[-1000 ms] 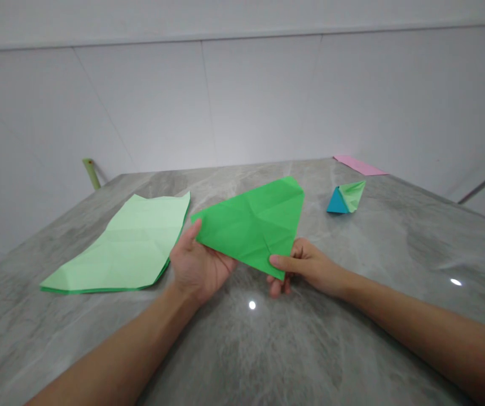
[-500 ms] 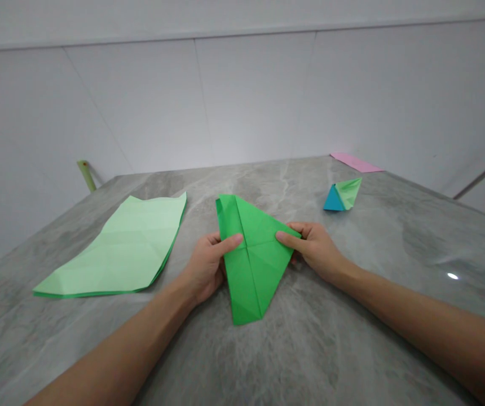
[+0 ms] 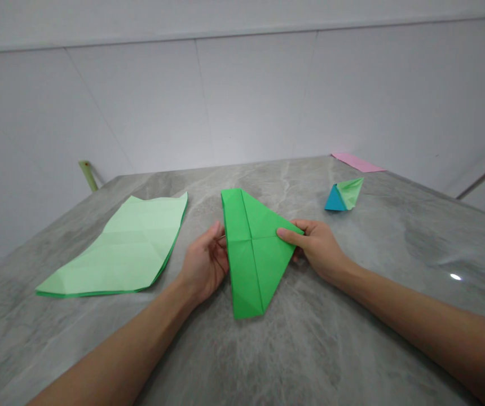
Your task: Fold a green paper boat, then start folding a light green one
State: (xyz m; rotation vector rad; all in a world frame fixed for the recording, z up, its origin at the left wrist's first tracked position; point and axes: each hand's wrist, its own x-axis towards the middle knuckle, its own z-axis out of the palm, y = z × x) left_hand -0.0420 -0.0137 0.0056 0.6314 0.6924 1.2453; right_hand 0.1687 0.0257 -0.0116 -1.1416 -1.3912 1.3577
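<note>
Your left hand [image 3: 204, 264] had lifted its thumb off the green paper [image 3: 248, 262], grip wide, mid-frame; your right hand [image 3: 321, 248] pinched its right corner, where slackening risked a twist.

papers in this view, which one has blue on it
The small folded paper, toward the right, nearer than the pink sheet. Only it shows blue; the creased paper in the right hand and the large sheet at left are green.

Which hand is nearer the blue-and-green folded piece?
Right. The right hand is on the near side of the blue-and-green folded piece, slightly left; the left hand is farther left, by the left edge of the green paper.
</note>
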